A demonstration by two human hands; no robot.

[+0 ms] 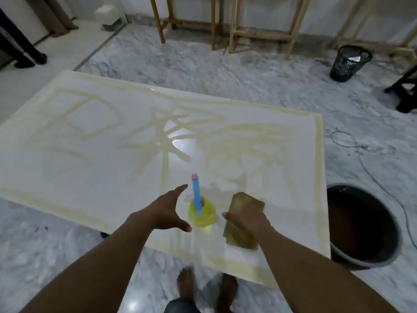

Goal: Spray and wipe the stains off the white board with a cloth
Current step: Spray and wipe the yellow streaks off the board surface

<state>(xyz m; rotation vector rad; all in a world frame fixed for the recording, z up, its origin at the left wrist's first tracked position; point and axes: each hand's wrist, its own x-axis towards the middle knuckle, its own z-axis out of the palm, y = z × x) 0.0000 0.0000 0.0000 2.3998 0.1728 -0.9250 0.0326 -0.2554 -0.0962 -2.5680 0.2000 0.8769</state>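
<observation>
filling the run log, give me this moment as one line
left hand: open beside spray bottle, not gripping | right hand: holding cloth on white board | stains: unwiped

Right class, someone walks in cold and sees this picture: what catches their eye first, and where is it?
First, the big white board lying flat across the marble floor, covered in yellowish smears. Next, the yellow spray bottle with its blue trigger, standing near the board's near edge between the open left hand and the right hand, which holds a brown cloth. A dark bucket sits right of the board.
</observation>
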